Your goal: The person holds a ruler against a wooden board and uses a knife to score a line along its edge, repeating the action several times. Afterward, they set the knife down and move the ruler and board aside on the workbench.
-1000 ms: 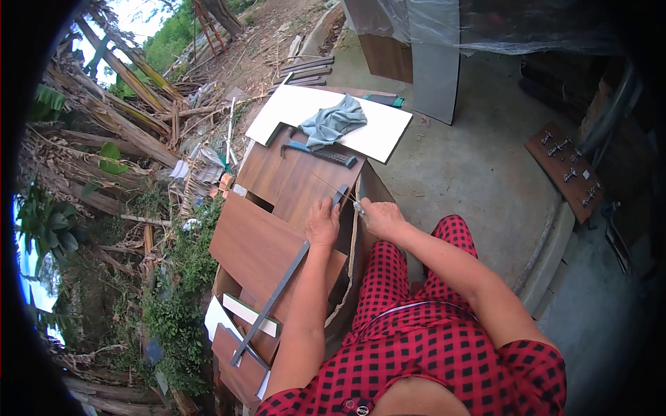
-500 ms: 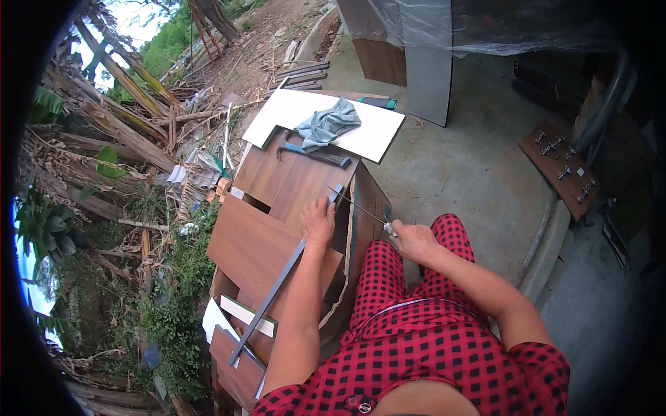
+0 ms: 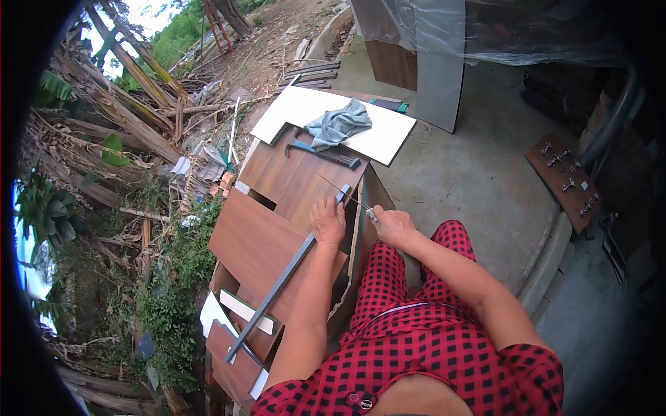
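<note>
My left hand [image 3: 327, 222] presses a long grey strip [image 3: 277, 281] down on the brown boards, its fingers wrapped over the strip near the upper end. My right hand [image 3: 393, 226] is closed round the handle of a thin rod-like tool [image 3: 350, 197], whose far part lies across the strip just beyond my left fingers. The strip runs diagonally down to the lower left over a brown board [image 3: 260, 243]. Above my hands lie a hammer with a blue and black handle [image 3: 326, 153] and a blue-grey cloth [image 3: 340, 123].
A white board [image 3: 298, 107] lies under the cloth. Right of it, a grey panel [image 3: 440, 83] stands upright. On the floor at the right, a brown board [image 3: 565, 180] carries several metal fittings. Plants and dry trunks fill the left side.
My right hand has moved left and up, pushing the thin tool further across the strip. My left hand stays on the strip. The whole view has shifted slightly.
</note>
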`<state>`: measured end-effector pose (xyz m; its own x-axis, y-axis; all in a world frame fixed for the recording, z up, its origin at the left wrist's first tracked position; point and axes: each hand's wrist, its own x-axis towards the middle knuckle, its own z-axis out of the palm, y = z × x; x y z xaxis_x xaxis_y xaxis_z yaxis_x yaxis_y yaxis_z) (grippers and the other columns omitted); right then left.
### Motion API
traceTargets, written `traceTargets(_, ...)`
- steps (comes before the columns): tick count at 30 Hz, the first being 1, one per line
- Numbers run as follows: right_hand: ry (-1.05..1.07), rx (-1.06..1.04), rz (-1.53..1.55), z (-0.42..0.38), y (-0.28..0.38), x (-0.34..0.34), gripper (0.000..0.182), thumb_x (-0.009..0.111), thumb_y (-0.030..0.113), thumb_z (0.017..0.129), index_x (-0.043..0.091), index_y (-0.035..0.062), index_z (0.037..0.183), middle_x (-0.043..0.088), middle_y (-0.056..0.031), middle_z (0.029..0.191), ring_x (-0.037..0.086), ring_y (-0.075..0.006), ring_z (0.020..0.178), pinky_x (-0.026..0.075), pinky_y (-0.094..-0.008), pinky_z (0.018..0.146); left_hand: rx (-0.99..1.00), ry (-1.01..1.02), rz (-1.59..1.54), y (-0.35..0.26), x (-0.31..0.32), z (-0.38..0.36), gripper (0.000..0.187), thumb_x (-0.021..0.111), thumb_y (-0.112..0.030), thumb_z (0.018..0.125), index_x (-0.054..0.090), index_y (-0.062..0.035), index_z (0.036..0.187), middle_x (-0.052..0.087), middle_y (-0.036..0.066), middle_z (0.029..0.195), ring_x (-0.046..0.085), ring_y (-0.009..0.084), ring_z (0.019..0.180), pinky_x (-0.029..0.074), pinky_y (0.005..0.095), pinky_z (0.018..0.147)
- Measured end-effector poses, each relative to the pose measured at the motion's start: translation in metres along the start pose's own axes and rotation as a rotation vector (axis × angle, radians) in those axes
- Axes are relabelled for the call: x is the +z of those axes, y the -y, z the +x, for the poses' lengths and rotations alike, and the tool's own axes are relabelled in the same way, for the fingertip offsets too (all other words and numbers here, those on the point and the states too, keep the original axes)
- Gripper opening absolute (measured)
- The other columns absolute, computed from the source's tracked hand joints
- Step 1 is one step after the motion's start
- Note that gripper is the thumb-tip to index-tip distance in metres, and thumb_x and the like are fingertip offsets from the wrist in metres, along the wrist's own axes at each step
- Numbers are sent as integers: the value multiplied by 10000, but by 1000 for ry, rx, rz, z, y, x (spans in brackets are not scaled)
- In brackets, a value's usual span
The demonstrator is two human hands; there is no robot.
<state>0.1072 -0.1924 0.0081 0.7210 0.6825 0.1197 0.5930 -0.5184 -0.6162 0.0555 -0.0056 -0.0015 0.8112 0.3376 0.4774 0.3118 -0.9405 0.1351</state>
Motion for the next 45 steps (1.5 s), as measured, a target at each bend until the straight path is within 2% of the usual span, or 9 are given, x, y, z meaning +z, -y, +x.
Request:
traceTargets(14, 122, 80, -49, -82, -17, -47, 226, 539, 229, 851, 474, 20, 905, 612, -227, 716, 599, -426, 704, 459, -519, 625, 52, 23, -27, -15, -7, -6, 198, 616, -275, 795, 562, -161, 948, 515, 67, 889, 508, 276, 869, 404, 409, 713)
traceTargets(23, -90, 47, -2, -94, -31, -1, 202, 515, 232, 869, 447, 56, 942, 609, -211, 821, 598, -414, 732, 470, -516, 641, 77, 17, -59, -12, -1, -2, 199, 589, -267, 823, 550, -152, 980, 525, 74, 907, 515, 287, 888, 408, 431, 734)
traceTargets(28, -52, 156, 324, -84, -31, -3, 250, 549, 276, 851, 474, 46, 913, 589, -201, 712, 588, -406, 693, 448, -497, 604, 98, 131, -225, 3, 0, 5, 237, 582, -257, 845, 557, -120, 1037, 543, 118, 928, 524, 332, 889, 426, 445, 740)
traceTargets(30, 256, 283, 731, -79, -28, -23, 242, 553, 266, 853, 472, 43, 903, 590, -197, 719, 591, -400, 697, 451, -489, 606, 130, 112, -272, 11, 3, 6, 244, 589, -247, 844, 556, -109, 1042, 549, 130, 926, 524, 347, 884, 429, 444, 746)
traceTargets(31, 230, 302, 737, -81, -30, -20, 242, 553, 266, 853, 472, 43, 903, 590, -197, 719, 591, -400, 697, 451, -489, 606, 158, 124, -284, 12, 7, 4, 244, 589, -247, 844, 556, -109, 1042, 549, 130, 926, 524, 347, 884, 429, 444, 746)
traceTargets(33, -201, 0, 88, -85, -31, -8, 235, 551, 262, 859, 469, 44, 889, 588, -187, 703, 596, -395, 694, 450, -487, 606, 206, 15, -195, 10, 6, 2, 230, 596, -237, 839, 550, -104, 1021, 544, 133, 917, 520, 350, 871, 425, 449, 736)
traceTargets(36, -339, 69, 161, -79, -29, -3, 243, 542, 268, 866, 465, 38, 887, 582, -200, 693, 590, -406, 703, 446, -497, 613, 192, 1, -83, 6, 7, 0, 217, 596, -242, 840, 544, -103, 999, 537, 131, 903, 516, 349, 850, 422, 451, 726)
traceTargets(42, -182, 114, 359, -79, -29, -24, 293, 547, 324, 863, 479, 42, 908, 598, -208, 720, 585, -419, 717, 443, -495, 634, 149, 42, -110, 6, 3, 3, 205, 601, -249, 837, 551, -111, 980, 528, 122, 882, 517, 335, 834, 420, 445, 730)
traceTargets(45, -192, 134, 543, -112, -48, -31, 281, 555, 309, 865, 490, 36, 871, 558, -164, 636, 573, -347, 603, 424, -445, 563, 119, 42, -134, 2, -1, 3, 211, 612, -238, 826, 557, -113, 987, 527, 116, 888, 518, 331, 841, 414, 447, 742)
